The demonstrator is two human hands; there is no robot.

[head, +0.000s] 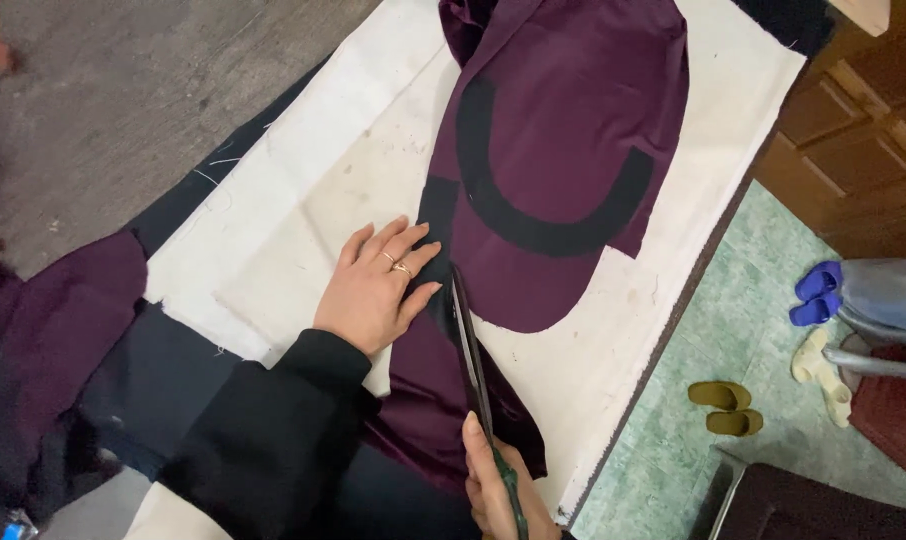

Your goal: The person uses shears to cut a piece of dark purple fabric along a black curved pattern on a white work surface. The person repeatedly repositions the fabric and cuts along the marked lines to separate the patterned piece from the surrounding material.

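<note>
Pressing flat on the cloth, my left hand (373,290) lies with its fingers spread and stretched out, a ring on one of them, holding nothing, the palm weighing down the edge of the purple fabric (563,130). Its black sleeve (273,430) runs back toward the bottom of the view. Just beside those fingertips lie the blades of the scissors (470,350), long and dark, nearly closed, pointing up the table along the fabric's edge. My right hand (498,490) is wrapped around the scissors' green handles at the bottom edge of the view, thumb laid along the top, fingers closed on the grip.

The purple fabric stretches from near my body up and away across the table, widening into a rounded piece at the top. A curved black band (533,225) lies on it, shaped like a wide U, with a smaller black patch just beside my left fingertips. Under all this is a white cloth-covered table (273,220), marked with faint stains.

Further out, another heap of purple and dark cloth (53,330) sits at the left edge. To the right, on the pale green floor (733,320), I see olive slippers (725,407), a blue pair (815,292) and a cream pair (823,375), with brown wooden doors (853,130) beyond them.
</note>
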